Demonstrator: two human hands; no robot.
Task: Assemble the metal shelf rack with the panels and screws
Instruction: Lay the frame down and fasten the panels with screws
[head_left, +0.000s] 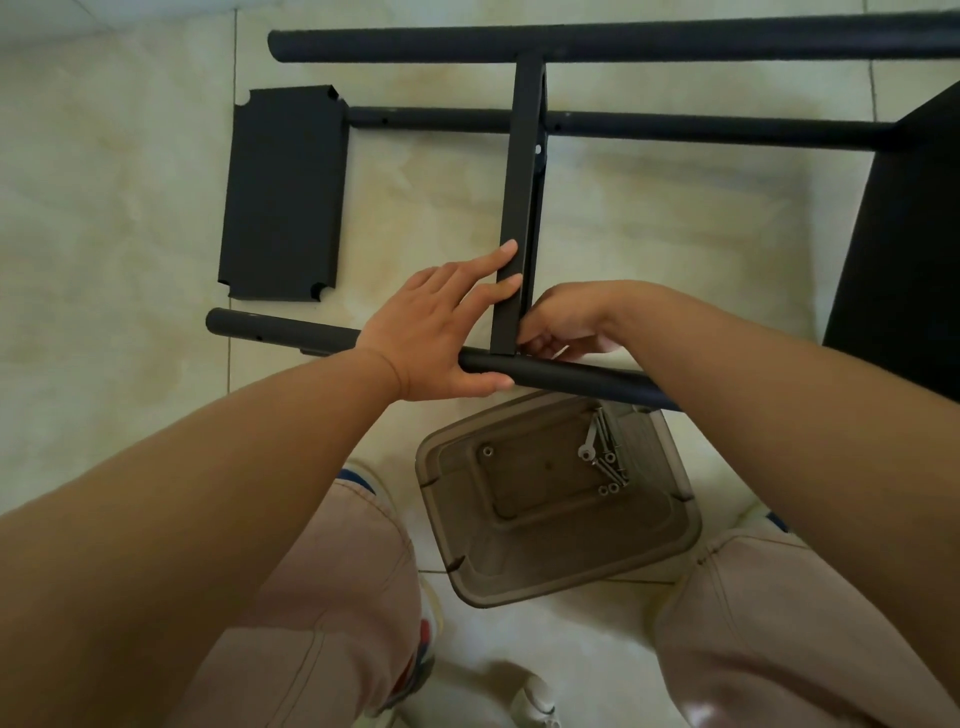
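Pale cream floor tiles (130, 182) with faint marbled veining and thin grout lines (232, 208) fill the scene, glossy under soft, even light.

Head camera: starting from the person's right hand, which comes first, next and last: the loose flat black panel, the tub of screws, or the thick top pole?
From the right hand:
1. Tub of screws, just below the hand, toward the person.
2. Loose flat black panel, lying on the floor off to the left.
3. Thick top pole, across the far edge of the picture.
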